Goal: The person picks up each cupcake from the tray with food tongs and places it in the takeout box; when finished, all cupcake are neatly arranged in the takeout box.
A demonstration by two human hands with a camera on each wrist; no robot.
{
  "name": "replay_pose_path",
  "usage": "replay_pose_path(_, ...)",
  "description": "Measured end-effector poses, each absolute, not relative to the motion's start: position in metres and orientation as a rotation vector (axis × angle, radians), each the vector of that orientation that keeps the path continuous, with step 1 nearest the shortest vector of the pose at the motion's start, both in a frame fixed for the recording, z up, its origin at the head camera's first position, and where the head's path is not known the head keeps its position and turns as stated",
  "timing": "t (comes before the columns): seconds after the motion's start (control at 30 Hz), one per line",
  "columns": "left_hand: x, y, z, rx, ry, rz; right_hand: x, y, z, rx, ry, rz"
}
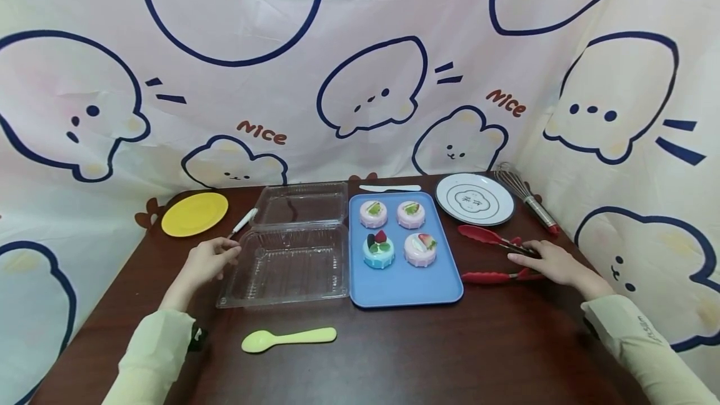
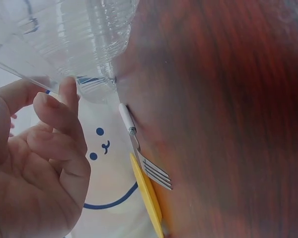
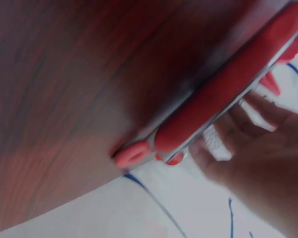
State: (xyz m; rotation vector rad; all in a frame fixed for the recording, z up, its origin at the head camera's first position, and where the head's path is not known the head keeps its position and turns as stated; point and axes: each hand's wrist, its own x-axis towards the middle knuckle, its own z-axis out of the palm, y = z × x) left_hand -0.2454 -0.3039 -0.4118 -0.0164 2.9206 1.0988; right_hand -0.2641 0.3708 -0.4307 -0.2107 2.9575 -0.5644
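My left hand [image 1: 209, 260] is at the left rim of a clear plastic hinged box [image 1: 289, 267], its lid [image 1: 300, 205] folded back. Its fingers curve loosely beside the rim; I see no firm grip in the left wrist view. A white-handled fork [image 2: 127, 119] lies just beyond that hand. My right hand [image 1: 554, 262] is at a pair of spread red tongs [image 1: 480, 234]. In the right wrist view, its fingers reach out behind the near red arm [image 3: 233, 82] without visibly closing round it. Several toy cakes [image 1: 420, 250] sit on a blue tray [image 1: 402, 289] between the hands.
A yellow plate [image 1: 195, 214] stands at the back left, a white plate [image 1: 475, 199] at the back right beside a whisk [image 1: 525, 195]. A white knife [image 1: 390, 188] lies behind the tray. Nearest me is a light green spoon [image 1: 289, 338]. Patterned cloth [image 1: 349, 99] hangs around the table.
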Motion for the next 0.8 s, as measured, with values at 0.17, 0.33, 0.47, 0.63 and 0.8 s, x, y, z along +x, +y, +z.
replay_pose_path(0.17,-0.242,-0.303,-0.410,-0.005,2.919,1.113,-0.262,0.379,-0.428,-0.279,2.890,-0.618)
replay_pose_path(0.33,-0.241,-0.304,-0.408,0.008,2.916,1.124,-0.260,0.384,-0.430,-0.343,2.888,-0.624)
replay_pose_path(0.47,-0.241,-0.305,-0.407,0.011,2.918,1.123,-0.260,0.389,-0.435,-0.403,2.909,-0.610)
replay_pose_path(0.63,-0.241,-0.305,-0.407,0.012,2.927,1.117,-0.262,0.392,-0.438,-0.412,2.922,-0.618)
replay_pose_path(0.8,-0.241,-0.306,-0.411,-0.022,2.911,1.154,-0.261,0.392,-0.437,-0.403,2.923,-0.641)
